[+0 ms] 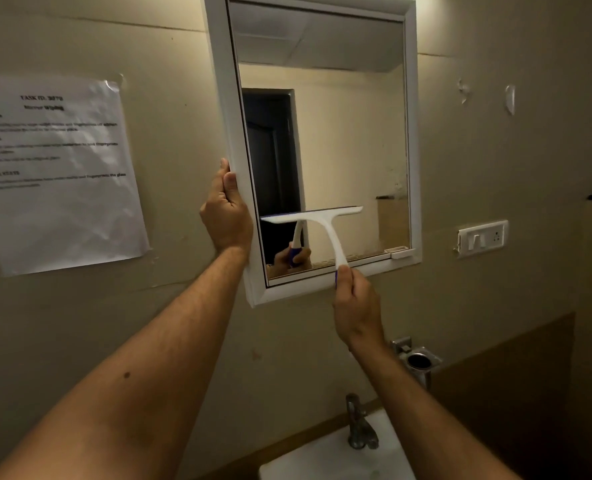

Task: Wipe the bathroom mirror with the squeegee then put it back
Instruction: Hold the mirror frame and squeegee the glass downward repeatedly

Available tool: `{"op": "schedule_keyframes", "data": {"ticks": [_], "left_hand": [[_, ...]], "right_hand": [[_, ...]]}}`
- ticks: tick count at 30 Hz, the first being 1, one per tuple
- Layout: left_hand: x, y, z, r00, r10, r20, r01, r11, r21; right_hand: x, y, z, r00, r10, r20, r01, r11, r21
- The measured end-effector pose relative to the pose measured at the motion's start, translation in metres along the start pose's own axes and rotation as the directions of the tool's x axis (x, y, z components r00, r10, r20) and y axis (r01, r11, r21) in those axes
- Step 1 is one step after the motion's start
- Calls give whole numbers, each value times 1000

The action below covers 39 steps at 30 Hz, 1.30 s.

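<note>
Bathroom wall fittings
Left of the fingers hangs a creased printed sheet [57,171]; rightward a switch plate [482,237]; below, a tap [358,424] over a white basin [332,459].

Head view — close, facing mirror [322,133].

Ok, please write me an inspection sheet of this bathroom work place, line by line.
Surface: mirror glass in white frame, on the wall.
Job's things: squeegee, blade across lower glass.
Clutter: printed sheet taped to the wall.
Grippers: left hand grips the frame's left edge; right hand holds the squeegee handle.
Cables: nothing seen.
Surroundings: switch plate, metal holder, tap, sink.
</note>
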<state>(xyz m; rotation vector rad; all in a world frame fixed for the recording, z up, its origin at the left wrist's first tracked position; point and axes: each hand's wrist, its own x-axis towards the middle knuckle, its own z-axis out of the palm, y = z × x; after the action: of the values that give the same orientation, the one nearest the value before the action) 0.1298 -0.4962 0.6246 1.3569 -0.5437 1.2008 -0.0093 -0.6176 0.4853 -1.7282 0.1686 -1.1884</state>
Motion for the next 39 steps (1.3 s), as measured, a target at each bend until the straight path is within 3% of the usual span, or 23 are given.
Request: {"op": "schedule_keyframes", "data": {"ticks": [9,15,19,28,39], "left_hand": [[-1,1,0,1000,3,-8,-3,1000,-8],[1,-1,-1,1000,-10,22,10,1000,-20],[2,-3,-3,997,-22,78,24,999,-22],[-1,0,-6,998,-8,56,10,999,-38],[0,0,-8,999,-5,48,6,1000,-9]], "right_hand": [[-37,49,6,998,58,26,-58,998,-5],[-3,7,2,999,4,-33,-2,998,58],[20,-22,8,998,-20,-57,20,1000,-9],[-46,45,7,996,86,2,-86,996,14],[-35,28,7,997,75,10,-75,997,14]]}}
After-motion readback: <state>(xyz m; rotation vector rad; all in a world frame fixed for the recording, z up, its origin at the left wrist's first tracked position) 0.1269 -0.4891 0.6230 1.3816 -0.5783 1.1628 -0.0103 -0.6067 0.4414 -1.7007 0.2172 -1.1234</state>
